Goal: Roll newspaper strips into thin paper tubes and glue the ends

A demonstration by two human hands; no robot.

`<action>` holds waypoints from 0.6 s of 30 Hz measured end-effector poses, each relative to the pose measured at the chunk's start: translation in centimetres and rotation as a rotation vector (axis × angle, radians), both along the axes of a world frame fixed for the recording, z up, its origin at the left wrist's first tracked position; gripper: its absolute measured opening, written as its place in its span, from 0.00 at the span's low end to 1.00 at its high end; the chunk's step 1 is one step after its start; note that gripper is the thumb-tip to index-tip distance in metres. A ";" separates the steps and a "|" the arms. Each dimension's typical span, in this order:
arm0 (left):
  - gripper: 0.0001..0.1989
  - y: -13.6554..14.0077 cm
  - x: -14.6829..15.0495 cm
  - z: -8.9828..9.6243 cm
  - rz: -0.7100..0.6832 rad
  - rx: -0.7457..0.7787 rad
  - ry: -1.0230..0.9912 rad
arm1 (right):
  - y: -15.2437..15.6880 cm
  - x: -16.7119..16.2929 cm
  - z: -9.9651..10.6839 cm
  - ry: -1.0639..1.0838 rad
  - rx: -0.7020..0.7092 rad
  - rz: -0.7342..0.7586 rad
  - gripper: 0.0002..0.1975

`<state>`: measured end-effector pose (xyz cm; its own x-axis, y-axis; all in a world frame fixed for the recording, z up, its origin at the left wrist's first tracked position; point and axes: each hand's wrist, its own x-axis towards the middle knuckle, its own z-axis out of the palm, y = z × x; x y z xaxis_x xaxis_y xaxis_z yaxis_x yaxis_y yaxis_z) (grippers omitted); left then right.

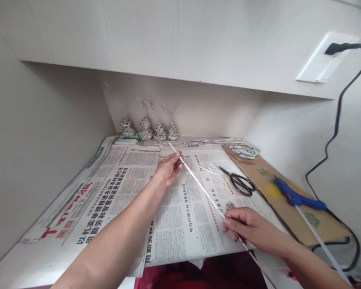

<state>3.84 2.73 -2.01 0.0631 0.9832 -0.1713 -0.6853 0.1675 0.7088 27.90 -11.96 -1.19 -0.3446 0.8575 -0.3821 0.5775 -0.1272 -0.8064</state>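
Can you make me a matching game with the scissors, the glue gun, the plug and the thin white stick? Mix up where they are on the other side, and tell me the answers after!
Things:
1. Scissors
2. Glue gun
3. Plug
4. Thin white stick

Places:
A. In the wall socket
B. Held by the left hand and the right hand
C. Lying on the newspaper
D. Lying on the cardboard

Right pairs: 1-C, 2-D, 3-A, 4-B
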 end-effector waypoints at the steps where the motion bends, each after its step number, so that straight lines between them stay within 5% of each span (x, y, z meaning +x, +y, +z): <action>1: 0.05 -0.2 0.1 -0.1 -0.068 0.002 0.025 | 0.0 0.0 0.0 0.001 0.016 -0.016 0.19; 4: 0.05 -0.6 0.5 -0.3 -0.165 -0.013 0.068 | -0.1 -0.3 0.0 -0.003 0.045 -0.027 0.18; 10: 0.06 -0.5 0.6 -0.6 -0.078 -0.046 0.083 | 0.1 0.4 0.4 0.086 -0.102 -0.050 0.17; 18: 0.07 -0.7 1.2 -1.2 -0.029 -0.039 0.173 | 8.1 3.8 1.4 0.549 -0.088 -0.599 0.07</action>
<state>5.05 1.98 -3.22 0.0578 0.9739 -0.2196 -0.5484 0.2148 0.8081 31.71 -3.88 0.17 0.0053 0.9302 -0.3671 -0.0830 -0.3655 -0.9271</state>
